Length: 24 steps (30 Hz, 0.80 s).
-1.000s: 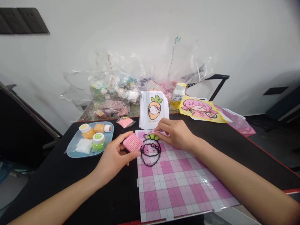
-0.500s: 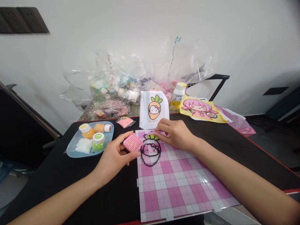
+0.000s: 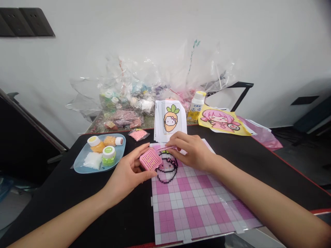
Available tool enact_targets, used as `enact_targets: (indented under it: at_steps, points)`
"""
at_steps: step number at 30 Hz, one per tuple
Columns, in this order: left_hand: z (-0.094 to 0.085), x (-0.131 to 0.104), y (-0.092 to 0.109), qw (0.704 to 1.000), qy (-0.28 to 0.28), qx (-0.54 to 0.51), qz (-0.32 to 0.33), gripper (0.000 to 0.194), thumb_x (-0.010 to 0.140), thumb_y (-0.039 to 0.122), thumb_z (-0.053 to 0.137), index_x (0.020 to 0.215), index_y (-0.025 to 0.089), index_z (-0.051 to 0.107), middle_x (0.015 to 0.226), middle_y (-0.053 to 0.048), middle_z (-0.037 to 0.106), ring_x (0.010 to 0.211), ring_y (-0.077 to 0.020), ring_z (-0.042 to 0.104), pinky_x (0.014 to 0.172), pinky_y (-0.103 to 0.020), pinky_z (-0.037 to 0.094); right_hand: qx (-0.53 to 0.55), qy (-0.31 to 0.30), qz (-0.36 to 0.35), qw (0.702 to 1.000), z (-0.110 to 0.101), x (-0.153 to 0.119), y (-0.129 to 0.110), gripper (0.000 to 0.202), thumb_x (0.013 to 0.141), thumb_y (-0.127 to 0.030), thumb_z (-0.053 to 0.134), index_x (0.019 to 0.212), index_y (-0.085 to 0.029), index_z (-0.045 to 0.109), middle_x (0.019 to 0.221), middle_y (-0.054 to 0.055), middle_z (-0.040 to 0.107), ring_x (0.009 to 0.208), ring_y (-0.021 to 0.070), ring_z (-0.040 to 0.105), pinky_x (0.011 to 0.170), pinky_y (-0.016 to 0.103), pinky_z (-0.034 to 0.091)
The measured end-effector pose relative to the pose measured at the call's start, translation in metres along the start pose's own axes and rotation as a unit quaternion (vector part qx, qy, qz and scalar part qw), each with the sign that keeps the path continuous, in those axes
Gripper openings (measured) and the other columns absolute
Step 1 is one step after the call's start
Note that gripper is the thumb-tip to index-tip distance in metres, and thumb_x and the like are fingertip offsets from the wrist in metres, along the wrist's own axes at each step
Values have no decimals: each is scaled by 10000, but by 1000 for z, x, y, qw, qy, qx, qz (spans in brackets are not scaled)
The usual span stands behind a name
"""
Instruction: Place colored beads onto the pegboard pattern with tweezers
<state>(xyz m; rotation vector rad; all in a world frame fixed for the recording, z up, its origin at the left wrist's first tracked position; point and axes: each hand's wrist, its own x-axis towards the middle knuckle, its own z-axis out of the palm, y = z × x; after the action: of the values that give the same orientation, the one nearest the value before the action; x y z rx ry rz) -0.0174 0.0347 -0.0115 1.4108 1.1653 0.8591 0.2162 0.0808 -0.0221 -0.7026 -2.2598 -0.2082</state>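
Between the thumb and fingers of my left hand (image 3: 131, 168) is a small pink slotted bead tray (image 3: 150, 159), tilted, with some yellowish beads in its slots. My right hand (image 3: 190, 150) pinches pink tweezers (image 3: 165, 148), their tips close to the tray's upper edge. Whether a bead is between the tips is too small to tell. Below both hands lies a pink-and-white checkered pegboard (image 3: 191, 203). On it a black bead outline (image 3: 165, 181) shows a rounded carrot shape with a face and bow; my right hand and the tweezers partly cover its green top.
A printed carrot pattern card (image 3: 170, 120) leans behind the board. To the left, a blue plate (image 3: 80, 168) carries bead jars and a white bag. A pink bead packet (image 3: 138, 134), a white-and-yellow bottle (image 3: 197, 105), a yellow picture sheet (image 3: 222, 119) and clear bags (image 3: 124, 117) stand behind.
The tweezers have moved from the outline's green top to the tray. My left hand has shifted the tray slightly right, over the outline's left edge.
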Motion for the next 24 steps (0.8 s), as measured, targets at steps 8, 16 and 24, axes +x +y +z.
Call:
enact_targets:
  at_steps: [8,16,24]
  points:
    - [1,2,-2,999,-18,-44,9,802,619,202,852,1321,244,466,1435,-102,549,1115,-239,646,860,-307,524,24,-36,-17,999,2,0,-6,182,969,-252,499,956,-157,654,890,61,657,714,128,611,527,235,415]
    - [1,2,-2,999,-22,-40,4,803,615,208,856,1314,251,462,1436,-91,547,1115,-240,638,858,-321,513,27,-32,-21,999,3,0,-6,179,963,-240,517,944,-141,665,881,64,656,696,130,608,522,240,415]
    - [1,1,-2,998,-26,-48,5,783,614,190,847,1296,246,467,1421,-86,558,1101,-226,641,873,-321,502,29,-28,-31,999,3,1,-6,178,970,-244,514,946,-142,658,876,59,660,695,128,611,524,238,413]
